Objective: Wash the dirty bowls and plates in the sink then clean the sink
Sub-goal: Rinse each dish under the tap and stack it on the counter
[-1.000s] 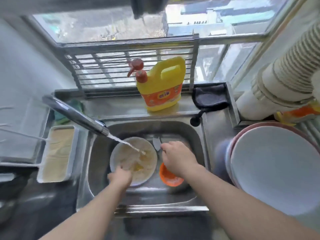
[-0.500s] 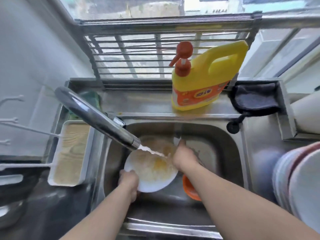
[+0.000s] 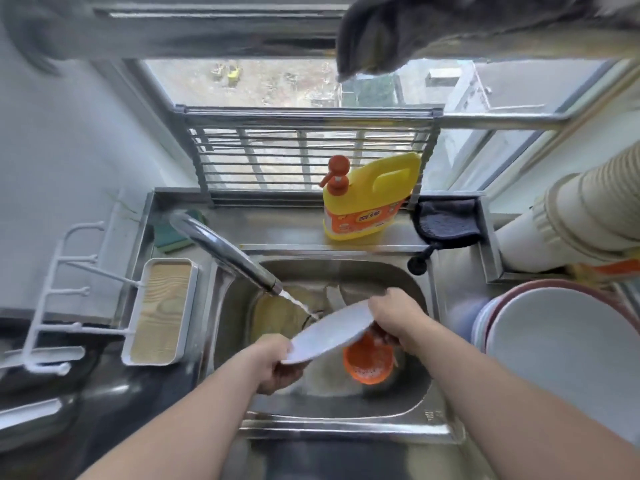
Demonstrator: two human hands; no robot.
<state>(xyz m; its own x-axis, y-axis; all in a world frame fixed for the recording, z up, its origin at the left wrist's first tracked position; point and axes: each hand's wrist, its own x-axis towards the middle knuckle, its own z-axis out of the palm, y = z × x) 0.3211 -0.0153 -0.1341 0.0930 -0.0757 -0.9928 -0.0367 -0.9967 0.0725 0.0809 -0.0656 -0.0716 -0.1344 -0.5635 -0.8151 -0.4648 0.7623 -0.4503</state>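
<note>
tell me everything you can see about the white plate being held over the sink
The white plate is round, shallow and glossy, possibly ceramic or melamine. It is tilted, its underside facing the camera, lifted above the sink basin. The left hand grips its lower left rim and the right hand holds its upper right rim. The faucet stream falls just behind its upper edge. It partly hides the orange strainer below it.
</note>
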